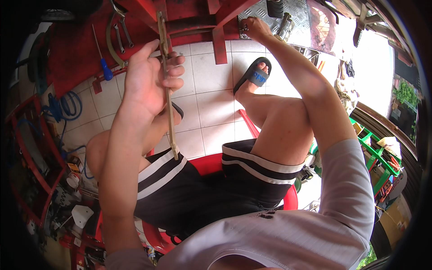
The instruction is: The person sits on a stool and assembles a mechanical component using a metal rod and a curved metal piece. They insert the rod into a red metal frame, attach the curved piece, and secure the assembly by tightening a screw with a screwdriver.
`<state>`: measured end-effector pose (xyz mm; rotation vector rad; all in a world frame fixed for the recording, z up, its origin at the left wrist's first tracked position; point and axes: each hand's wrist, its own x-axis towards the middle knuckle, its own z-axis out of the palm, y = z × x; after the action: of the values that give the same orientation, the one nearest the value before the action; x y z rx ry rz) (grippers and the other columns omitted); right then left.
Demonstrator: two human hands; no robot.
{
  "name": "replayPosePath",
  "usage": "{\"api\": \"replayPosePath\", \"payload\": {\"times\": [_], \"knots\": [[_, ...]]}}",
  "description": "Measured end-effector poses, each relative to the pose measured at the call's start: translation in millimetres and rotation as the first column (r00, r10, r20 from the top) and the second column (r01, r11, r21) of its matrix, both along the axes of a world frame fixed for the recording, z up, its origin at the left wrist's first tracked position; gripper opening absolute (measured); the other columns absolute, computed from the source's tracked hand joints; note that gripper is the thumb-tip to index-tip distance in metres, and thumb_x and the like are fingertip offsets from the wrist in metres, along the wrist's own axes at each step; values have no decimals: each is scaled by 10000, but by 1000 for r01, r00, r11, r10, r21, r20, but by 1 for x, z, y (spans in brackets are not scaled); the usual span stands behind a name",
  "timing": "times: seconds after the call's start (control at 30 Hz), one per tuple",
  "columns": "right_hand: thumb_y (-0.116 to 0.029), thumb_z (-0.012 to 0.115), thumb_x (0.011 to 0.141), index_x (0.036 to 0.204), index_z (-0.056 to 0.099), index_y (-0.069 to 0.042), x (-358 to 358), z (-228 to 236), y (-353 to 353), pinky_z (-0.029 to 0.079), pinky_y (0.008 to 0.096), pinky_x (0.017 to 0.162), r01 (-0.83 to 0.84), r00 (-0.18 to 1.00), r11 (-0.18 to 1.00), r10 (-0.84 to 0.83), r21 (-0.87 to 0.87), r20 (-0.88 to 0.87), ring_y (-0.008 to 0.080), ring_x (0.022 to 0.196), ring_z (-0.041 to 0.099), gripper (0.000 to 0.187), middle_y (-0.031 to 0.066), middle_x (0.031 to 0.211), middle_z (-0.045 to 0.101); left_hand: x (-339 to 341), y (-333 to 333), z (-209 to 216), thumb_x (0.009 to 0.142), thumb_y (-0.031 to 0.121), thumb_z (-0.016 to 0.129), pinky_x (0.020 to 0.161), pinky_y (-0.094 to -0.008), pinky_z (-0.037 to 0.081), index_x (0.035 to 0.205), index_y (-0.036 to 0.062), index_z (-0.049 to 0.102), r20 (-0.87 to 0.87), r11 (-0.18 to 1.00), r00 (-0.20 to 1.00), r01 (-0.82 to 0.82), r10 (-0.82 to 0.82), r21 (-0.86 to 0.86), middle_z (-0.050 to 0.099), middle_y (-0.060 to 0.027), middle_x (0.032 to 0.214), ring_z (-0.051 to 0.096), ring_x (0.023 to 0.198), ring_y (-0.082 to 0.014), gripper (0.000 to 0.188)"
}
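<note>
My left hand [150, 78] is raised over the red work stand, its fingers closed around a long, thin, brownish metal bar [170, 117], seen nearly edge-on. The bar's lower end hangs above my lap. Farther off to the right, my right hand [256, 29] rests at the stand's edge with curled fingers. Something small and metallic lies at its fingertips, too hidden to name. Beside that hand are a tread-patterned metal plate [260, 10] and a grey metal part [285, 27]. Left of my left hand, a blue-handled screwdriver [106, 69] and two spanners [119, 38] lie on the red surface [76, 58].
Red frame bars [191, 23] cross in front of me. A coiled blue hose [69, 105] lies at the left, near a red shelf rack [33, 153]. A green rack [380, 180] with tools stands at the right. I sit on a red chair [291, 198] over white floor tiles [211, 96].
</note>
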<state>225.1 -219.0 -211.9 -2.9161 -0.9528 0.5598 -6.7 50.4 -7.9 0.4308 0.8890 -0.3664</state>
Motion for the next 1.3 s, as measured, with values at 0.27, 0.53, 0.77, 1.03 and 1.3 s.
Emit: {"api": "replayPosePath", "payload": {"times": [0.27,0.53,0.77,1.03,1.3], "knots": [[-163,655,759,940,663,-170,1,-4,1,515,430,744,29,1000,999,-29,-27,1,325,880,641,181,108,905,673,0,0,-1,941,333,413,427,-217,272,867,3,450,-4,1000,1000,-3,3,4,537,-120,785,393,579,-127,341],[-103,642,728,867,685,-97,11,-17,-6,520,435,744,18,1000,999,-19,46,23,349,842,650,146,163,853,672,-1,1,-2,953,343,382,428,-224,269,876,4,455,15,1000,1000,9,-9,-16,535,-125,790,381,579,-129,356],[-68,620,673,819,682,-88,10,-15,-6,523,426,732,56,998,997,-56,55,-1,357,819,651,160,180,807,664,-2,5,6,976,348,335,435,-209,280,973,-37,454,56,998,998,42,-39,-47,488,-116,860,381,632,-125,403],[-102,623,677,858,669,-67,8,-13,0,529,421,768,116,992,993,-117,-23,-56,349,888,646,191,183,897,660,-3,6,4,987,359,315,438,-200,287,1029,-75,442,85,997,994,73,-69,-40,470,-104,881,379,647,-121,454],[-172,641,699,829,704,-125,25,-22,-30,538,371,741,282,959,955,-282,93,-16,300,791,674,152,133,829,691,-1,3,6,983,353,328,440,-200,288,1004,-64,442,71,998,996,58,-56,-27,474,-104,886,384,649,-122,433]]}}
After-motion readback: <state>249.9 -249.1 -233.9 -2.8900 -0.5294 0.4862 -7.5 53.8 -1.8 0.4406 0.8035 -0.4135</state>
